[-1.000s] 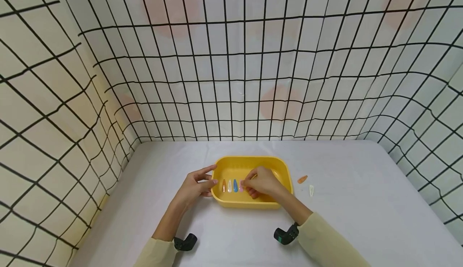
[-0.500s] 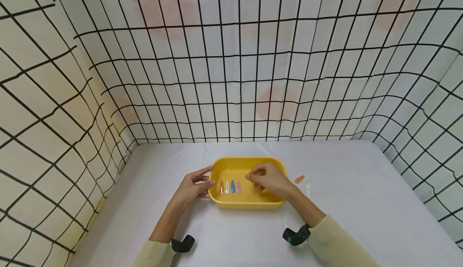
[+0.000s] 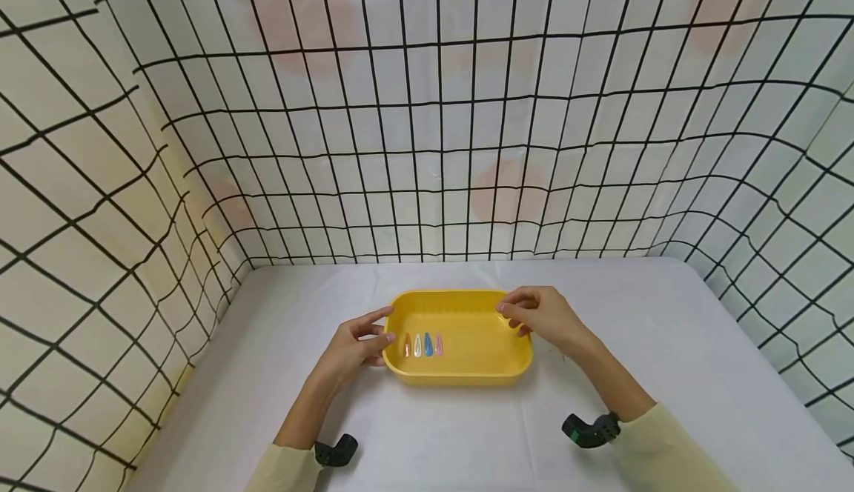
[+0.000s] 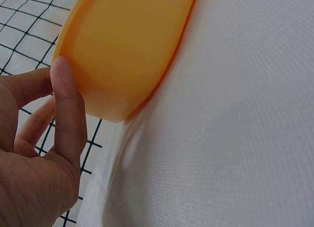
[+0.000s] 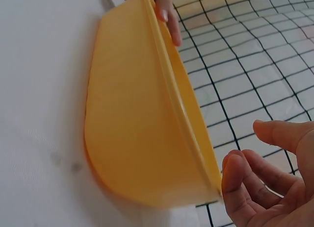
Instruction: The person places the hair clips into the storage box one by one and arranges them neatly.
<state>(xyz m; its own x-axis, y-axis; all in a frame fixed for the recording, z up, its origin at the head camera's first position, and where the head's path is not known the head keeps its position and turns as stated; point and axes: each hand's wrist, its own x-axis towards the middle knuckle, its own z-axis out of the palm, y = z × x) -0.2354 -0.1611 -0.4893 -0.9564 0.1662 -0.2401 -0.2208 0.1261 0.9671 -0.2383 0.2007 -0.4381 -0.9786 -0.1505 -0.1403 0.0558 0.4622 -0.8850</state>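
Observation:
A yellow plastic tray (image 3: 460, 378) rests on the white-covered table. Inside, toward its left end, four snap hair clips would exceed my count, so several stand in a row: an orange clip (image 3: 408, 344), a white clip (image 3: 417, 344), a blue clip (image 3: 428, 344) and a pink clip (image 3: 438, 344). My left hand (image 3: 353, 344) holds the tray's left rim with thumb and fingers. Over the right rim hovers my right hand (image 3: 547, 319), its thumb and fingertips apart with nothing between them in the right wrist view.
White cloth covers the table (image 3: 320, 284). Behind it and at both sides stands a black wire grid (image 3: 440, 151) against pale sheeting. The right hand and forearm hide the spot beyond the tray's right end where two loose clips lay in earlier frames.
My right hand has let go of the pink clip, which stays in the row, and has moved right, out of the tray's middle to its right rim. My left hand keeps its place.

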